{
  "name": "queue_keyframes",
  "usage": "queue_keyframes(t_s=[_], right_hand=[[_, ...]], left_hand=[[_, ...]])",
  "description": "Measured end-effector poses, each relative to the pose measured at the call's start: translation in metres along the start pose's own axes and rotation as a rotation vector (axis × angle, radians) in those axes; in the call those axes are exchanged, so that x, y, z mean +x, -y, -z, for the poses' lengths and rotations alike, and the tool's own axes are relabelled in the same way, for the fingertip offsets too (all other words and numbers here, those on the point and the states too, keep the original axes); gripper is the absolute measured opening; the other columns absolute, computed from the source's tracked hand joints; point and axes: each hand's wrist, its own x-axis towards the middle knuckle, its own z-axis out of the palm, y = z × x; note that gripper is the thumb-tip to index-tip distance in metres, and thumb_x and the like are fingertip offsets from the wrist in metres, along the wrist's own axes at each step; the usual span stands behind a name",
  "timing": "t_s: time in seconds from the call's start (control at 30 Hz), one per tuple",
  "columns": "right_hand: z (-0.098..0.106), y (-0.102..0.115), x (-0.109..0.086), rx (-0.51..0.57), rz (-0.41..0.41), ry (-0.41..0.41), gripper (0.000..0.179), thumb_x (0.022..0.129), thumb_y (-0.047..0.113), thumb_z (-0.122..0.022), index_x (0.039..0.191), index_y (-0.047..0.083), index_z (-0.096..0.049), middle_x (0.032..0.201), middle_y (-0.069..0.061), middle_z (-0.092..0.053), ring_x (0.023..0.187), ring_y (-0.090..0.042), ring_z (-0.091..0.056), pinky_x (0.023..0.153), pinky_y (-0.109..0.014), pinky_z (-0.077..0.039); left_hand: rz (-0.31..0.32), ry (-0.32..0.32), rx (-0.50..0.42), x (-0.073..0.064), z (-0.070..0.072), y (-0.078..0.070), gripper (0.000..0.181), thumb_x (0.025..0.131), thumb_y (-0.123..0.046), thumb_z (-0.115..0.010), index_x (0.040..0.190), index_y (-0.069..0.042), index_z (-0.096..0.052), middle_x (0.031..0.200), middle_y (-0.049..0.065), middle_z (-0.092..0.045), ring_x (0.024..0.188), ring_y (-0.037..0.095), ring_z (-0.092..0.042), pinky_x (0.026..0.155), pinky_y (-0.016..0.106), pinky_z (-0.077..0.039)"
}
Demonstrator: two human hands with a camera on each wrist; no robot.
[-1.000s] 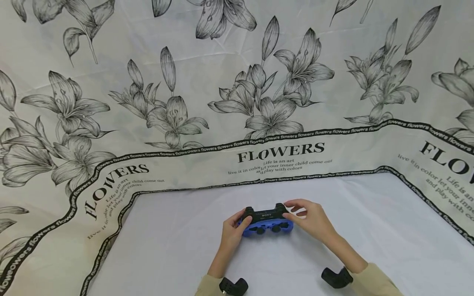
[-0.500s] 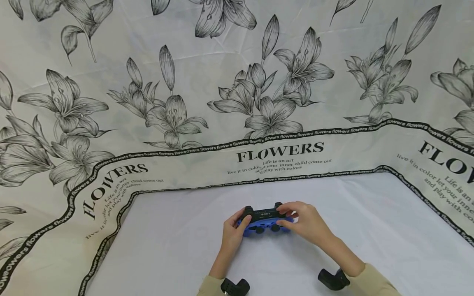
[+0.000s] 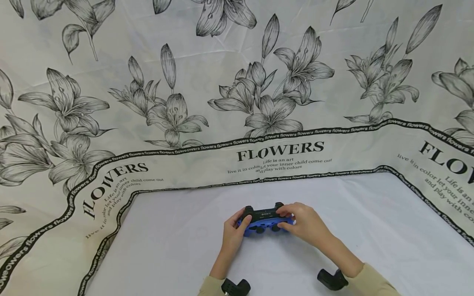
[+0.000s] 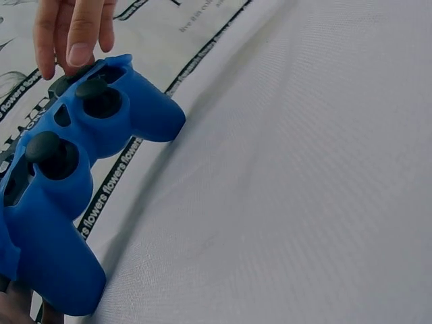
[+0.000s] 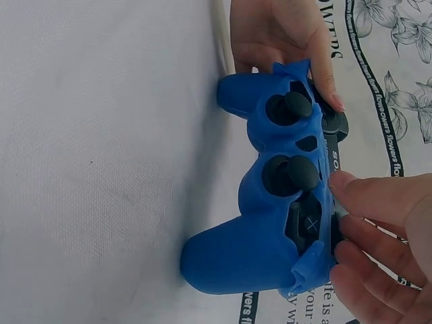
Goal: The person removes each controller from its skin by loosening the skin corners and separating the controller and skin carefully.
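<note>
A black Sony game controller (image 3: 265,214) sits partly inside a blue silicone cover (image 5: 233,256), just above the white cloth in the head view. Both thumbsticks poke through the cover, and its edge is bunched up near the shoulder buttons, leaving the black body bare along the top. My left hand (image 3: 232,236) grips the controller's left end, thumb on the front. At the opposite end, my right hand (image 3: 309,224) pinches the controller and cover edge between thumb and fingers. The right wrist view shows the right thumb (image 5: 354,189) at the cover's upper edge, fingers behind it.
A white cloth (image 3: 177,242) covers the table. Behind it rises a flower-printed curtain (image 3: 229,53) with a black lettered border. Black wrist mounts (image 3: 332,279) sit on both sleeves.
My right hand has moved left along the controller's right end, its fingers now over the black body and its thumb lower on the blue cover. The left hand keeps its grip.
</note>
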Motion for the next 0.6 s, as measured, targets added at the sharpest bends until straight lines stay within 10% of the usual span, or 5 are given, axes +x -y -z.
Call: queue_keyframes(t_s=[0.6], right_hand=[[-0.0020, 0.0026, 0.0016, -0.040, -0.021, 0.043, 0.029, 0.068, 0.014, -0.086, 0.093, 0.014, -0.072, 0.084, 0.007, -0.068, 0.077, -0.007, -0.059, 0.067, -0.023, -0.050]], left_hand=[[-0.016, -0.010, 0.029, -0.0027, -0.0006, -0.0051, 0.041, 0.093, -0.016, -0.064, 0.127, 0.007, -0.057, 0.130, 0.022, -0.059, 0.123, 0.031, -0.056, 0.100, 0.032, -0.047]])
